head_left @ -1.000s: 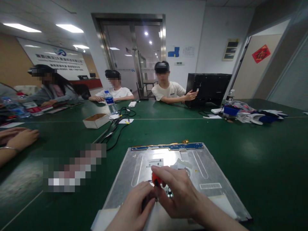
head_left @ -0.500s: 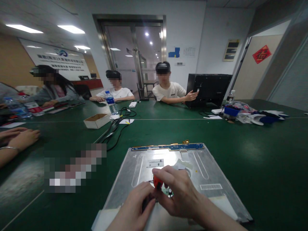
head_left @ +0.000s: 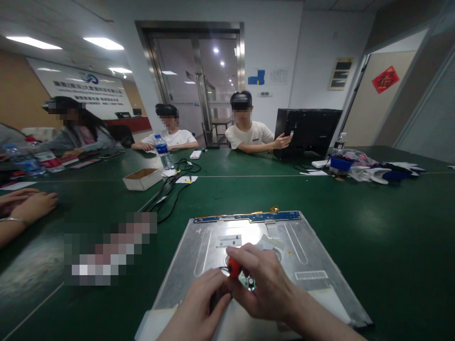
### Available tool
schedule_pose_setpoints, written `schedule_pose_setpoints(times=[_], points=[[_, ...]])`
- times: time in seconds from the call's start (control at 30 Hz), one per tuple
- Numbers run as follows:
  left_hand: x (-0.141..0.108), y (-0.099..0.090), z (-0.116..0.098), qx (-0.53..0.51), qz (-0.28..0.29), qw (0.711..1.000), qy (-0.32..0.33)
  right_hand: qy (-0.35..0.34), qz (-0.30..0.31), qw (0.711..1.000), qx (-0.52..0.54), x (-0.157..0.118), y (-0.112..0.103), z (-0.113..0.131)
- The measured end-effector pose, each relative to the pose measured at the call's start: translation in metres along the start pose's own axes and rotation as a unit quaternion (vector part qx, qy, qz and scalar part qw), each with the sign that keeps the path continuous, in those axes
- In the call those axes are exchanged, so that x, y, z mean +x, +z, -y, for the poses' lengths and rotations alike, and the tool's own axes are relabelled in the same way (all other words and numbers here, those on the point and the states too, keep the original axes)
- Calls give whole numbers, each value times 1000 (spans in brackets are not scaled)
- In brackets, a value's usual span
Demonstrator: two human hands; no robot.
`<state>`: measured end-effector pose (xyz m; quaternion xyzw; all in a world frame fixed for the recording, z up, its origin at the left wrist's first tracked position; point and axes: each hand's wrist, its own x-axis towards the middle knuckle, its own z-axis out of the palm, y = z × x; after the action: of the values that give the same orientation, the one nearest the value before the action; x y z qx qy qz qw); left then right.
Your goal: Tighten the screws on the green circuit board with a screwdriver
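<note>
A silver metal-backed display panel (head_left: 209, 246) lies flat before me, a narrow blue circuit board (head_left: 249, 217) along its far edge. My right hand (head_left: 261, 279) grips the red-and-black handle of a screwdriver (head_left: 233, 268), held upright over the panel's middle. Close against its lower end, my left hand (head_left: 204, 296) has thumb and fingers curled together; what they pinch is hidden. Part of a green circuit board (head_left: 250, 283) shows beneath my right hand. Whitish sheets (head_left: 329, 303) cover the panel's near corners.
Black cables (head_left: 174, 189) and an open cardboard box (head_left: 142, 179) lie beyond the panel to the left. Across the green table (head_left: 391, 237), a person holds a black monitor (head_left: 309, 132). Another person's hands (head_left: 35, 206) rest at far left. Bagged items (head_left: 355, 166) sit back right.
The red screwdriver handle has turned slightly in my right hand's fingers. My left hand stays in place, and the panel has not moved.
</note>
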<state>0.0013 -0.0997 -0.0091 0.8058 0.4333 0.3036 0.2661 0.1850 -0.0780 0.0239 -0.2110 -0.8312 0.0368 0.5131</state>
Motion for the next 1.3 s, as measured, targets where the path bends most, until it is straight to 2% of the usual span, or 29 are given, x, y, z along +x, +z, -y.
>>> schedule_pose_setpoints(times=[0.3,0.63,0.8,1.0,1.17,1.3], points=[[-1,0,2,5,-2,1000,2,-4,11,1000,20,3,-2,2],[-1,1,2,5,-4,1000,-2,-3,0,1000,-20,-1,0,0],[0,1,2,3,-3,1000,3,-3,22,1000,8,0,-2,1],[1,0,-3,-3,7,1000,0,-7,14,1000,11,1,-1,2],[0,1,-4,4,-16,1000,3,-6,0,1000,-18,0,1,1],[0,2,-2,8,-26,1000,13,3,13,1000,-12,-2,1,0]])
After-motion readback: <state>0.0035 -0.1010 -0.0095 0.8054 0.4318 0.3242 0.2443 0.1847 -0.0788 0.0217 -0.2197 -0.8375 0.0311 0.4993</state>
